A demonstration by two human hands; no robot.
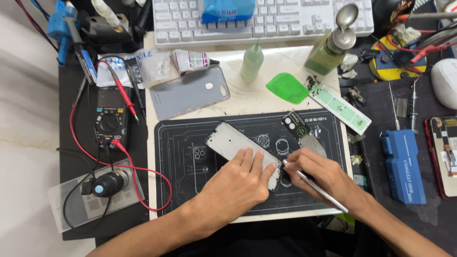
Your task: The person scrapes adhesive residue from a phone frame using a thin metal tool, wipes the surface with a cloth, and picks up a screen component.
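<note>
A silver phone frame [230, 142] lies face down and slanted on a black work mat [181, 162]. My left hand [238, 183] presses flat on its lower end, fingers spread over the metal. My right hand [320, 172] grips a thin metal tool [320, 190] like a pen, its tip touching the frame's lower right corner. A small black camera part [295, 126] and a metal spatula blade [314, 144] lie just above my right hand.
A grey phone back cover [188, 93], a green pick [287, 87], a small green bottle [252, 62], a pump bottle [331, 47] and a keyboard [257, 21] sit behind the mat. A multimeter [110, 119] with red leads is left. A blue tool block [403, 164] is right.
</note>
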